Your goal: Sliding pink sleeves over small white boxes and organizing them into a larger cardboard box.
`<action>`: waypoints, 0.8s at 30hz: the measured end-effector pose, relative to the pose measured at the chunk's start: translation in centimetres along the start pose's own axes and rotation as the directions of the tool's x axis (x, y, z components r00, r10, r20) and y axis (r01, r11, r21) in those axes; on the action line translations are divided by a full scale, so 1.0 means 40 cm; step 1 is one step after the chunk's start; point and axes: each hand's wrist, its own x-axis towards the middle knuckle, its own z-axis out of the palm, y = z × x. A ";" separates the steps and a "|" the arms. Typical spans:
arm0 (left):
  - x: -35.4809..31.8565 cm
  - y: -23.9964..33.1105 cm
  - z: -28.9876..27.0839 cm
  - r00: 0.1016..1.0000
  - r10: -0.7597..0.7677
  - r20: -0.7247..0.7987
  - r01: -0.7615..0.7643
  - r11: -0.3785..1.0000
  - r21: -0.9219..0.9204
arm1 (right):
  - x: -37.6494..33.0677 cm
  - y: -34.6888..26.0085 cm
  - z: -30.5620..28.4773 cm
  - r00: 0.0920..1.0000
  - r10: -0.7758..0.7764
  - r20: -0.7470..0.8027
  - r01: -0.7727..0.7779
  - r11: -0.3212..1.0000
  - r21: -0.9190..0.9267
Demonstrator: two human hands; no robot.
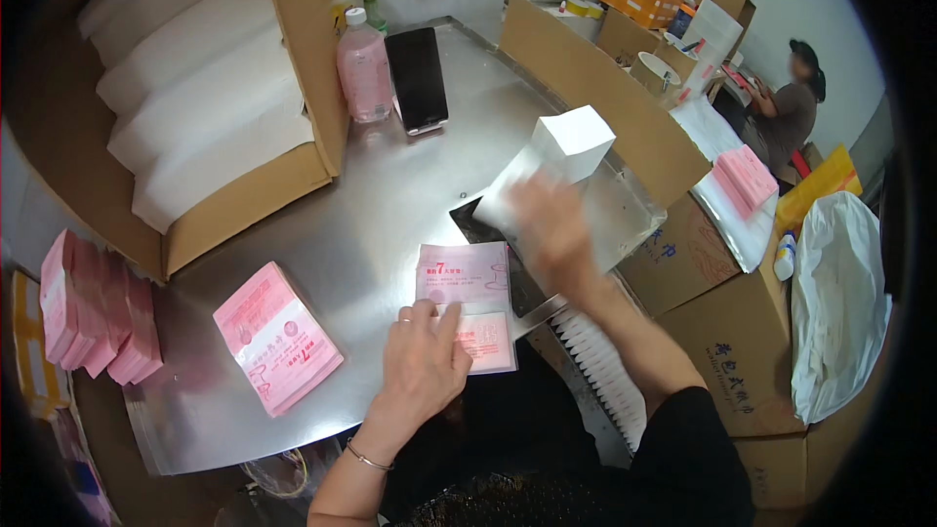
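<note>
a pink packet (464, 273) is pressed at the lower center of the frame, near the front edge of a steel table (390, 195), by the fingertips of the left hand (422, 363). the fingers are laid across its lower part; whether it is also pinched from below cannot be told.

the right hand (554, 224) is blurred above and to the right, just beside a white block (578, 137); whether anything is gripped by it cannot be told.

a stack of pink packs (278, 337) is set apart at lower left, and more pink bundles (78, 307) are crowded at the left edge. at upper left, white wads (210, 88) are held in a carton (322, 88). a row of white slips (600, 361) is seen at lower right, below the right forearm.

for steady work, the packet is probably best kept flat and square, with pressure spread over several fingertips so that the thin, glossy cover is not creased or skewed. the right hand is likely best brought in from the side, with the left fingers kept clear of the packet's upper part and the neat stack at left left unbrushed.
</note>
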 end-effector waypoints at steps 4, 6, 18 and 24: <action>0.013 0.000 -0.074 0.989 -0.129 0.077 0.126 0.991 0.041 | -0.128 -0.232 -0.054 0.935 -0.300 0.188 0.226 0.914 0.337; 0.009 0.002 -0.053 1.000 -0.013 -0.008 0.013 1.000 0.003 | -0.092 -0.227 0.002 0.952 -0.136 0.274 0.070 0.969 0.237; -0.066 0.031 -0.100 1.000 0.013 0.021 -0.008 0.980 -0.201 | -0.078 0.008 0.051 0.531 0.328 0.782 -0.356 0.923 -0.146; -0.188 -0.113 -0.259 0.878 -0.318 -0.358 0.340 0.940 -0.001 | 0.051 0.151 -0.054 0.947 0.297 -0.121 -0.319 0.916 -0.244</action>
